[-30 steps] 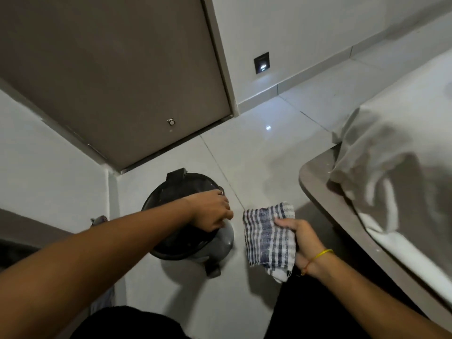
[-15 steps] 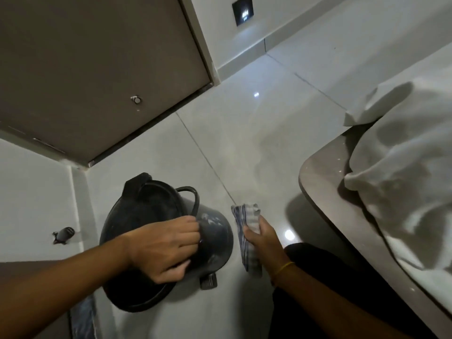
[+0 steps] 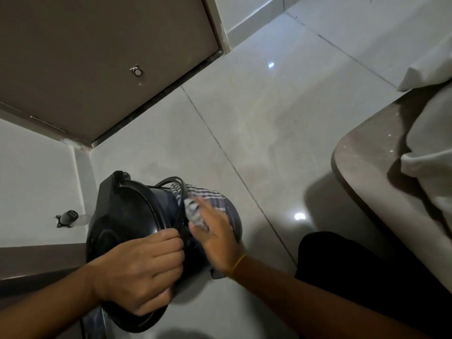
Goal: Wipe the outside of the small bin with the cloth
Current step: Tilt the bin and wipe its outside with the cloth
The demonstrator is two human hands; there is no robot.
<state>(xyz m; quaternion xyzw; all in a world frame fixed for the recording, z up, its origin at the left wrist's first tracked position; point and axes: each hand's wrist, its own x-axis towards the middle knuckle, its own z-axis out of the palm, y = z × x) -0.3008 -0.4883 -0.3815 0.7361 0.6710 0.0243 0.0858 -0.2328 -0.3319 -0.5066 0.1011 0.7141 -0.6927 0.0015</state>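
A small dark bin (image 3: 127, 216) with a black lid stands on the pale tiled floor, low and left of centre, tilted toward me. My left hand (image 3: 139, 267) grips the lid's rim at its near right side. A blue-and-white checked cloth (image 3: 208, 194) lies spread over the bin's right outer wall. On top of it my right hand (image 3: 215, 233) presses flat, fingers spread, with a yellow band on the wrist. The bin's lower wall is hidden behind both hands.
A brown door (image 3: 85, 57) closes the far left corner, with a round stop (image 3: 137, 72) on it. A black door stopper (image 3: 66, 217) sits by the left wall. A rounded bed base (image 3: 362, 172) with white bedding (image 3: 430, 143) fills the right. My dark-clad knee (image 3: 354, 272) is near right.
My right hand carried the cloth from beside the bin onto its right wall and spread it there. My left hand slid along the lid to the rim. The camera moved closer.
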